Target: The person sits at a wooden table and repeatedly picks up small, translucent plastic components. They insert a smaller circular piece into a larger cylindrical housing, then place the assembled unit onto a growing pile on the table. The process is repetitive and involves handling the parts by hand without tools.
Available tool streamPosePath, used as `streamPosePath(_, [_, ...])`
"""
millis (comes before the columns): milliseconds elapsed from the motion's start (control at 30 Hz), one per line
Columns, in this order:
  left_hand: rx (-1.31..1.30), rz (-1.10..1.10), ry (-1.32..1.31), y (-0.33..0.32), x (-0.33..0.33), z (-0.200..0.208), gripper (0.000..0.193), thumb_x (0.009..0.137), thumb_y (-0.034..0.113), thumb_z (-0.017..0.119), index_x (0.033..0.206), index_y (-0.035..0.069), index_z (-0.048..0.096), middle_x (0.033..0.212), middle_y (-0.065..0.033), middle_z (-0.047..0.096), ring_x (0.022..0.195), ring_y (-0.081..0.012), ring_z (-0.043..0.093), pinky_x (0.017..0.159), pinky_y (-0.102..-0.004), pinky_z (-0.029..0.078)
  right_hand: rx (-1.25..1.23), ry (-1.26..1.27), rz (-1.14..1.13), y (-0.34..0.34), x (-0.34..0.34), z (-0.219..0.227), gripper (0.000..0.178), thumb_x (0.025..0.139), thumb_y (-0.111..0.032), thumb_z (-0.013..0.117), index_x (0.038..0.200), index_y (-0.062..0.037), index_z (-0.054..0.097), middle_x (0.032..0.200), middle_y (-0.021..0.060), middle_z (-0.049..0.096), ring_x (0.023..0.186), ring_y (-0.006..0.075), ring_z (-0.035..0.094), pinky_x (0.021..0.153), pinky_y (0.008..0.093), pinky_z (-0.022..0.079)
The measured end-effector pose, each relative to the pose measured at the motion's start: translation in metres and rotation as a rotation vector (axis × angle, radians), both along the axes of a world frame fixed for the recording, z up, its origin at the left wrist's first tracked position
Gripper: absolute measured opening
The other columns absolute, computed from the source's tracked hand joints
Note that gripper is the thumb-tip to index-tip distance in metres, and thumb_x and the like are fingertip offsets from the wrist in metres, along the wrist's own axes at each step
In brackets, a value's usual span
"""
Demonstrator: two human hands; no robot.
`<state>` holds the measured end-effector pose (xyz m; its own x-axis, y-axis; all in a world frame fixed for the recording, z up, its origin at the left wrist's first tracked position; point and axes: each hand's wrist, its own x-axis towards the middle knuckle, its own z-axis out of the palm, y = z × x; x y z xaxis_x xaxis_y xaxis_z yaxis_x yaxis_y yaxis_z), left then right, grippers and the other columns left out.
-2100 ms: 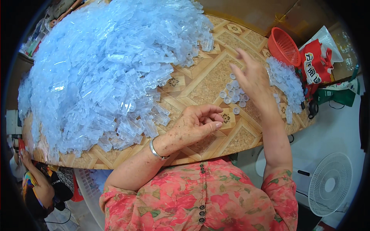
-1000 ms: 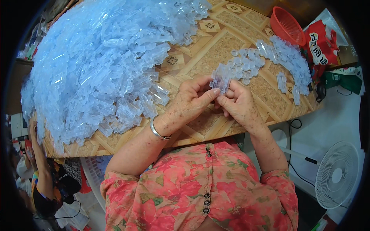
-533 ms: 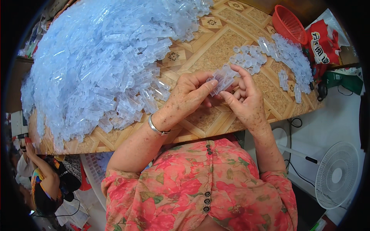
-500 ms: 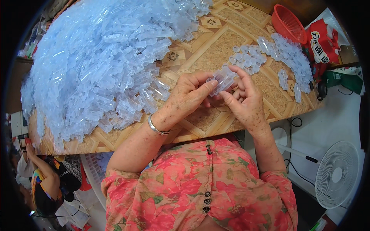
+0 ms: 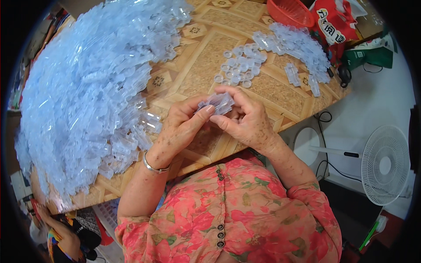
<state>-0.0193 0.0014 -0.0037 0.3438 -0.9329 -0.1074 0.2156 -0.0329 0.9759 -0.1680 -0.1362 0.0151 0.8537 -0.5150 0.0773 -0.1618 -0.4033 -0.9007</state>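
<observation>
Over the near part of the table, both hands hold a small clear plastic piece with tube-like parts. The thumb of my left hand presses on its left side, with the fingers curled underneath. My right hand grips its right end between a bent forefinger and the thumb. Fingers cover part of the piece, so its full shape does not show. Left of my left hand spreads a large heap of similar clear plastic pieces. Beyond my right hand lie several small round clear caps.
A smaller pile of clear pieces lies at the table's right, near a red plastic basket and a red bag. Black scissors handles sit at the right edge. A white fan stands right of the table; another person's arm shows lower left.
The head view has swung, so the table and its piles sit further left. Both hands stay on the clear plastic piece, which now lies flatter and is more covered by the fingers.
</observation>
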Motion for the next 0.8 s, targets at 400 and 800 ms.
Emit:
streamPosePath(400, [-0.021, -0.045, -0.192, -0.003, -0.004, 0.0, 0.034, 0.098, 0.016, 0.068, 0.127, 0.0, 0.063, 0.103, 0.0, 0.063, 0.084, -0.0051, 0.057, 0.07, -0.0199, 0.048, 0.013, 0.014, -0.165, -0.031, -0.024, 0.002, 0.02, 0.088, -0.012, 0.075, 0.106, -0.0045, 0.071, 0.08, -0.0025, 0.064, 0.057, 0.0015, 0.051, 0.055, 0.0214, 0.043])
streamPosePath(800, [0.048, -0.046, -0.182, 0.002, 0.0, 0.001, 0.033, 0.095, 0.009, 0.069, 0.127, 0.001, 0.064, 0.109, -0.0011, 0.065, 0.092, -0.0064, 0.06, 0.079, -0.0209, 0.051, -0.811, 0.15, -0.525, -0.09, -0.075, -0.011, 0.034, 0.081, -0.021, 0.08, 0.111, -0.0097, 0.07, 0.108, 0.0086, 0.061, 0.092, 0.0269, 0.061, 0.08, 0.0388, 0.051])
